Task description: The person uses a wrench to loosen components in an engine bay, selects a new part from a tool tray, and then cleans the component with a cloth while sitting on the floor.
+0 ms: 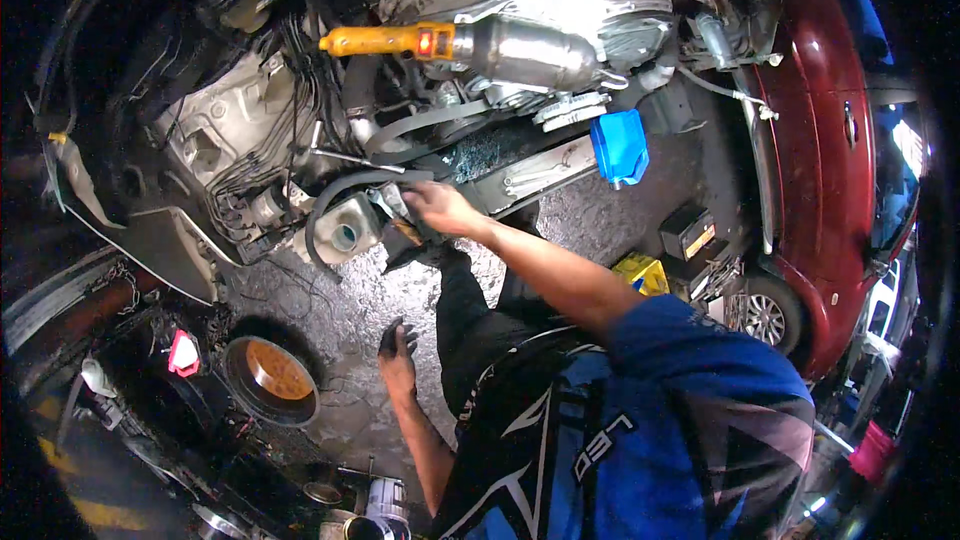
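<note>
Blue-and-black printed shirt [640, 410] fabric lay nearest the camera, across the lower right of the view. From its sleeve the right arm reached to the front of an open engine bay, where the right hand [435, 208] was at a small grey part [388, 202] near a black hose [345, 183]. The fingers were curled; whether they closed on that part or only rested against it could not be told. The part sat just to the right of a white plastic reservoir [366, 225] with a dark round opening, low in the bay. The left hand [398, 345] was held low over the floor, fingers apart, dark at the tips, with nothing visible in it.

A chrome T-shaped bar tool [345, 157] lay just above the hose. A lit work lamp [390, 42] with a yellow handle lay across the engine, its brightest patch falling on the metalwork well to the right of the hand. Two wrenches [540, 172] rested on the metal crossmember.

In this inspector's judgement, the work called for the free hand to steady the reservoir while the right hand bore on the grey part, and for a light touch near the hose, lest it be kinked. Turning the lamp toward the hand would have served better. Securing the loose bar tool appeared advisable, since a knock could send it down into the bay.
</note>
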Tool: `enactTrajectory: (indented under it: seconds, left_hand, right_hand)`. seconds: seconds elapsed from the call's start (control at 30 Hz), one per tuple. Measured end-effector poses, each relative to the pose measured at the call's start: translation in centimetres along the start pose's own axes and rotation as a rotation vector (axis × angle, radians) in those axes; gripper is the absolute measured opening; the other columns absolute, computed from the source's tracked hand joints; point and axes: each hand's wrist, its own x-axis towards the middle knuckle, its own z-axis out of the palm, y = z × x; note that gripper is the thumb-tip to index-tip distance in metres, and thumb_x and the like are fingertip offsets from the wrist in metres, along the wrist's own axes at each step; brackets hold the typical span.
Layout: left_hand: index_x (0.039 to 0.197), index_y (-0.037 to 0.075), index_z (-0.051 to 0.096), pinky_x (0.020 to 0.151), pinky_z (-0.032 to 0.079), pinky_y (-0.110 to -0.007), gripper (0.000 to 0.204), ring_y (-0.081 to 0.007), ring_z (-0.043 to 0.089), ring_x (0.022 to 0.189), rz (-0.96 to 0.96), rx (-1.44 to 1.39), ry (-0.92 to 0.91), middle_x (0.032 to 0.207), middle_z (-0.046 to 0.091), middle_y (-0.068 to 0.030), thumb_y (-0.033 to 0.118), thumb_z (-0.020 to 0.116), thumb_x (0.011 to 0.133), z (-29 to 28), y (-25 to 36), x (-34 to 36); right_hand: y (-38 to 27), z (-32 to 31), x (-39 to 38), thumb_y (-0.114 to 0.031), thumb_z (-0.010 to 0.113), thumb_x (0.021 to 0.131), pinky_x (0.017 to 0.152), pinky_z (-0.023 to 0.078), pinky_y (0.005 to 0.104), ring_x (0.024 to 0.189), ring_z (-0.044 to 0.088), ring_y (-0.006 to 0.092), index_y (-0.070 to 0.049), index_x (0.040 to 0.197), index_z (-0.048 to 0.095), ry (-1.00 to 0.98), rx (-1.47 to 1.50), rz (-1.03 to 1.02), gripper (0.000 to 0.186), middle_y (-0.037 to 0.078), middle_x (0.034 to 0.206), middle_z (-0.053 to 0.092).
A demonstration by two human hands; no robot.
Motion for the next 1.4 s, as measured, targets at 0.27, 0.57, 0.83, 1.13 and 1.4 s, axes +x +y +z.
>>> enactTrajectory:
  seconds: [0.27, 0.57, 0.83, 1.13, 1.4]
  left_hand:
    - [0.121, -0.001, 0.061, 0.089, 0.048, -0.030, 0.045, -0.0176, 0.062, 0.099, 0.274, 0.055, -0.346, 0.112, 0.066, -0.0125, 0.036, 0.052, 0.097, 23.4, 15.7, 8.3]
    - [0.100, 0.006, 0.063, 0.063, 0.051, -0.029, 0.015, -0.0133, 0.061, 0.074, -0.144, -0.700, -0.393, 0.085, 0.066, -0.0032, 0.018, 0.058, 0.093, 37.3, 16.9, 19.0]
    - [0.110, -0.002, 0.063, 0.079, 0.053, -0.033, 0.023, -0.0204, 0.064, 0.092, -0.207, -0.769, -0.512, 0.099, 0.067, -0.0093, 0.010, 0.059, 0.090, 39.7, 16.7, 21.0]
    - [0.110, -0.002, 0.063, 0.087, 0.053, -0.035, 0.025, -0.0217, 0.064, 0.091, -0.198, -0.563, -0.621, 0.101, 0.066, -0.0119, 0.010, 0.064, 0.089, 39.4, 17.5, 23.6]
    - [0.110, -0.002, 0.065, 0.083, 0.053, -0.035, 0.025, -0.0213, 0.064, 0.093, -0.212, -0.335, -0.548, 0.106, 0.067, -0.0113, 0.012, 0.064, 0.089, 40.0, 20.2, 21.0]
  right_hand:
    - [17.3, -18.5, -5.1, -0.053, 0.043, 0.095, 0.100, 0.041, 0.0553, 0.123, 0.046, 0.0451, -0.010, 0.146, 0.025, 0.445, 1.447, 0.865, 0.070, 0.027, 0.139, 0.039]
    - [16.3, -24.7, 0.5, -0.063, 0.026, 0.093, 0.109, 0.021, 0.0650, 0.137, 0.025, 0.0458, -0.012, 0.148, 0.023, 0.386, 1.616, 0.786, 0.075, 0.024, 0.152, 0.021]
    - [16.4, -23.4, 2.1, -0.070, 0.018, 0.088, 0.103, 0.029, 0.0662, 0.132, 0.039, 0.0345, -0.023, 0.141, 0.041, 0.610, 1.950, 0.749, 0.075, 0.009, 0.146, 0.040]
    - [13.6, -25.2, 3.7, -0.061, 0.019, 0.093, 0.092, 0.043, 0.0652, 0.117, 0.053, 0.0324, -0.018, 0.130, 0.050, 0.641, 1.773, 0.725, 0.065, 0.010, 0.129, 0.054]
    - [15.2, -24.7, 3.3, -0.056, 0.030, 0.092, 0.086, 0.048, 0.0608, 0.107, 0.057, 0.0298, -0.020, 0.121, 0.057, 0.680, 1.746, 0.765, 0.054, 0.007, 0.120, 0.059]
